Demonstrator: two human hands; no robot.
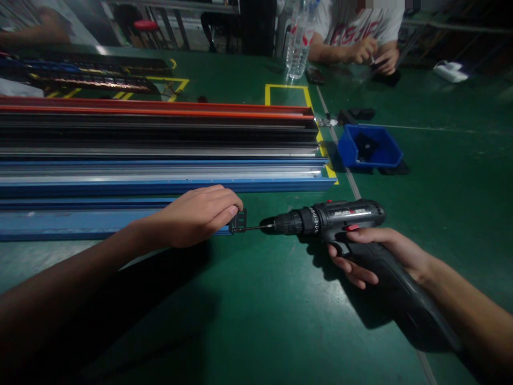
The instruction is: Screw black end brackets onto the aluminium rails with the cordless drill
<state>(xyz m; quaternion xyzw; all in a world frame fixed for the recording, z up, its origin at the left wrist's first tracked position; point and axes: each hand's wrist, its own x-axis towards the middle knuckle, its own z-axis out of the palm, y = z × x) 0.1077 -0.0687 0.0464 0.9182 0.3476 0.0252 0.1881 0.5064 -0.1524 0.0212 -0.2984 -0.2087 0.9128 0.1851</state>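
My right hand (385,251) is wrapped round the grip of a black cordless drill (348,213), which lies level above the green table and points left. Its long thin bit (256,228) reaches a black slotted end cap (239,220) at the right end of the nearest blue metal rail (72,220). My left hand (204,214) is closed over that rail end, with thumb and fingertips against the cap. The palm hides the rail beneath it. Whether a screw sits at the bit's tip is too small to tell.
Behind lie more long rails: blue (260,184), black (160,128) and orange (160,109). A blue bin (371,149) with dark parts stands right of their ends. Clear plastic bottles (297,53) stand farther back. Across the table a person's hands (371,53) hold something small.
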